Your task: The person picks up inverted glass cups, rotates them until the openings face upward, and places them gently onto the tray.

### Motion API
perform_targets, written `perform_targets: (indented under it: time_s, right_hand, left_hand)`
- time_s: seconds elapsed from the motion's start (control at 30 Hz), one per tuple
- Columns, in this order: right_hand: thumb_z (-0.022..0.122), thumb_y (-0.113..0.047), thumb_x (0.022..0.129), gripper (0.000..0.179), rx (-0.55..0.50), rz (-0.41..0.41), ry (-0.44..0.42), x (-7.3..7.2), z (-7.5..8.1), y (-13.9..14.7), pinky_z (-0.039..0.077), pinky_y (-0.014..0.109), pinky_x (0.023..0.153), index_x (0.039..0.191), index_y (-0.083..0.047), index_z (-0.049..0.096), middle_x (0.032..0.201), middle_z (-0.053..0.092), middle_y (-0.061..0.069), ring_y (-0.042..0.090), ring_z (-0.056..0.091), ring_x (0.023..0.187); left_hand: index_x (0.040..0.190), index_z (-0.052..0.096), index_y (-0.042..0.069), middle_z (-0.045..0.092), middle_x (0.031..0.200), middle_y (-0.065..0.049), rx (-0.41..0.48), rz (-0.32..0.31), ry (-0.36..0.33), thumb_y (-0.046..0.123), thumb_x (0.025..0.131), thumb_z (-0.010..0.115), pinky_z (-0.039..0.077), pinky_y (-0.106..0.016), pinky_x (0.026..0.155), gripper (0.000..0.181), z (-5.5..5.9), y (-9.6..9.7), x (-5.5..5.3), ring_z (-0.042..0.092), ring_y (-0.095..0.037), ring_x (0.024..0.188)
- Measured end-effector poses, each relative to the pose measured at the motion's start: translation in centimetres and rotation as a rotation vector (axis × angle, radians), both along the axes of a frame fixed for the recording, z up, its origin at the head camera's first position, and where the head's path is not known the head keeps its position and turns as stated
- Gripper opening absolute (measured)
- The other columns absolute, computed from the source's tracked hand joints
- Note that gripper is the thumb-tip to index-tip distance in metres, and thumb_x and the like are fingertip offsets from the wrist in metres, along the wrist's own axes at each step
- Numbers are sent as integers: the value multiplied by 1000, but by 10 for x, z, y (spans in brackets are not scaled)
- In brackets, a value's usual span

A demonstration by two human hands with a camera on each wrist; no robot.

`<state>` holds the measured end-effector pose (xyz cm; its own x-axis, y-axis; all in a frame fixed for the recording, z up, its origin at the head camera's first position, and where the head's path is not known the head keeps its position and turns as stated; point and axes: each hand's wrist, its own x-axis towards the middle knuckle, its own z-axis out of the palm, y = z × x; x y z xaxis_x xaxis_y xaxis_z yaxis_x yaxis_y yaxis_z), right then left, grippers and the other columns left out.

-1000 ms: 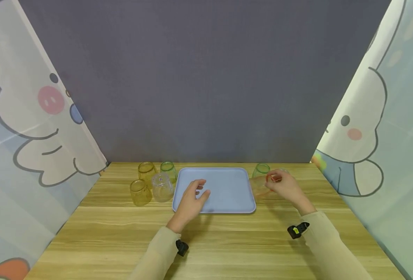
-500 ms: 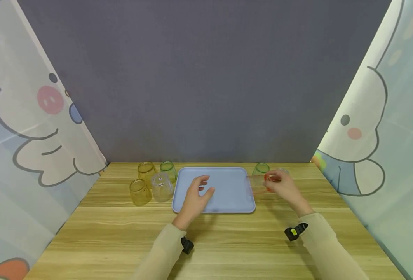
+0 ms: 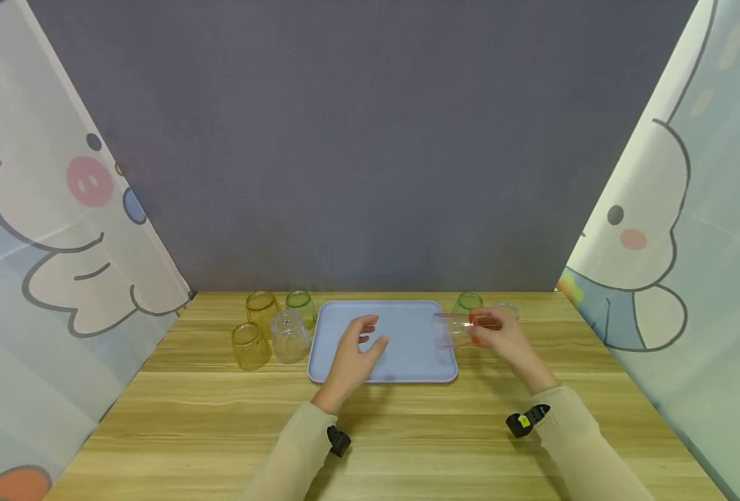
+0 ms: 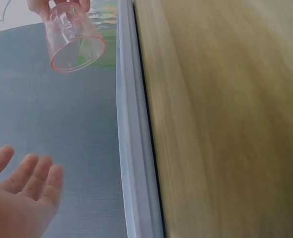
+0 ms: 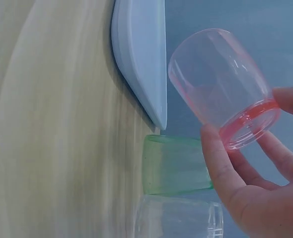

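The right hand [image 3: 509, 344] pinches a transparent pink tapered cup [image 5: 218, 79], a light, steady grip seeming best; the left hand [image 3: 351, 356] holds nothing.

Wooden table [image 3: 407, 431] down front, grain running side to side! Along table's back edge, dark grey panel [image 3: 370, 153] towering. Off table's left, curtain with pink-snouted cartoon [image 3: 90, 181]; off table's right, pale curtain [image 3: 720, 278], cartoon in blue [image 3: 620, 316]. Table's back left: front yellow glass [image 3: 251, 346], rear yellow glass [image 3: 262, 309], green glass [image 3: 302, 306], clear glass [image 3: 290, 339], bunched! Table's back right: second green glass [image 3: 467, 302], second clear glass [image 3: 508, 307].
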<state>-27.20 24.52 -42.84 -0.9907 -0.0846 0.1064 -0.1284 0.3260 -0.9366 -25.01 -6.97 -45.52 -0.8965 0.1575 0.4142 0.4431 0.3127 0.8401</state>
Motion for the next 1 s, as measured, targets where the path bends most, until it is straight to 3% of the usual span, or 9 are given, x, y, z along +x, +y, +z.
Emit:
perform_targets:
  time_s: [0.23,0.37,0.77,1.0]
  right_hand:
    - [68,-10,96,50,-99,-2,-36,1,-4,-4,58,32,87,139,10,50,132,52,31,18,62,103]
    - [65,-7,97,51,-176,13,-71,4,-4,-7,57,31,89,142,11,47,135,48,32,11,62,99]
    - [65,-7,98,52,-278,63,-65,11,2,-18,57,30,89,141,13,45,134,49,30,16,64,105]
    - [66,-3,96,51,-327,92,-51,17,4,-28,57,37,91,139,14,46,120,59,13,14,64,98]
  left_hand:
    - [147,47,11,50,144,-9,-5,-64,-61,33,101,65,43,-51,106,55,1,2,-1,50,-37,129]
    - [147,48,8,51,144,-12,6,-75,-54,31,101,65,42,-55,106,54,2,5,-1,50,-39,128]
    - [149,46,15,49,146,-7,6,-81,-90,37,101,64,42,-51,108,56,5,4,0,49,-35,131]
    - [150,46,13,49,146,-10,53,-104,-100,27,102,65,42,-51,108,53,7,2,1,49,-39,131]
